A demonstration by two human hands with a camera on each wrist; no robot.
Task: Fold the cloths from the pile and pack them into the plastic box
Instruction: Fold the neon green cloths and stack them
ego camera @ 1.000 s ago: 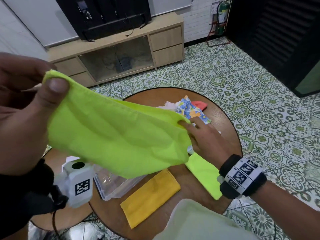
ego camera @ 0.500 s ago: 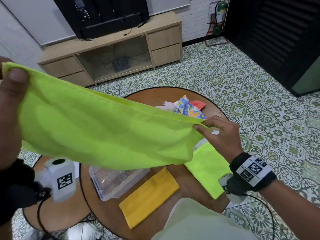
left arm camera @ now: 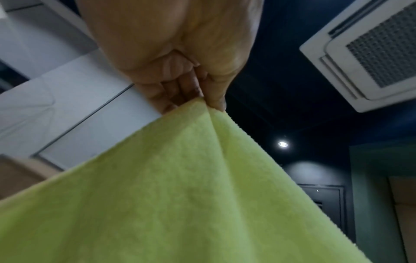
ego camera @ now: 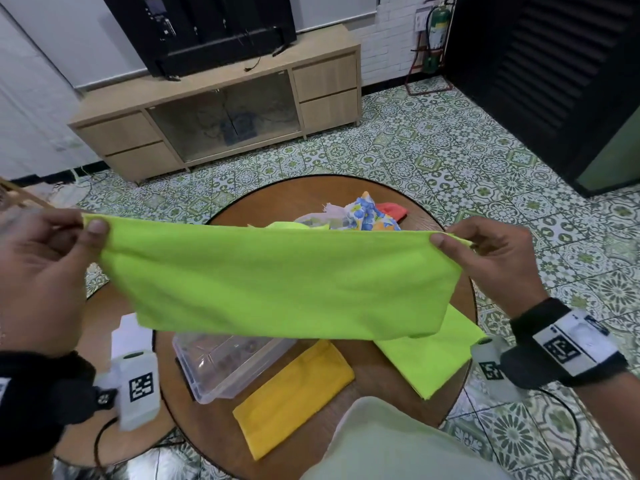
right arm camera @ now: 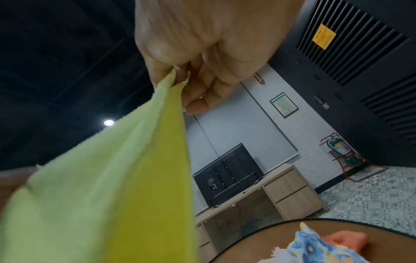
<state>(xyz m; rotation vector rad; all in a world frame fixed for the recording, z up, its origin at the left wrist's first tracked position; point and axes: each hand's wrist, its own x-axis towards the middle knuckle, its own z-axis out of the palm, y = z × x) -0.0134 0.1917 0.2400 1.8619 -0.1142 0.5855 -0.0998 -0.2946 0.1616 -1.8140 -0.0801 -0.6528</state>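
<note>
Hanging in the air above the round table (ego camera: 408,202), the lime cloth (ego camera: 277,282) is stretched flat between both hands. The left hand (ego camera: 41,282) pinches its corner at nine o'clock, thumb against fingers; the right hand (ego camera: 498,261) pinches the corner at three. Under it, the clear plastic box (ego camera: 225,365) sits at seven o'clock, a folded yellow cloth (ego camera: 294,393) just beside, another lime cloth (ego camera: 433,355) at four, the pile (ego camera: 367,216) at twelve.

Held cloth (ego camera: 277,278): plain lime green. Folded cloth (ego camera: 292,396) on table: mustard yellow. Second flat cloth (ego camera: 436,362): lime green. Pile (ego camera: 367,216): blue-orange floral print, coral-red piece. Plastic box (ego camera: 225,365): clear. Table (ego camera: 346,192): brown wood. Floor (ego camera: 450,150): green-white patterned tiles.
</note>
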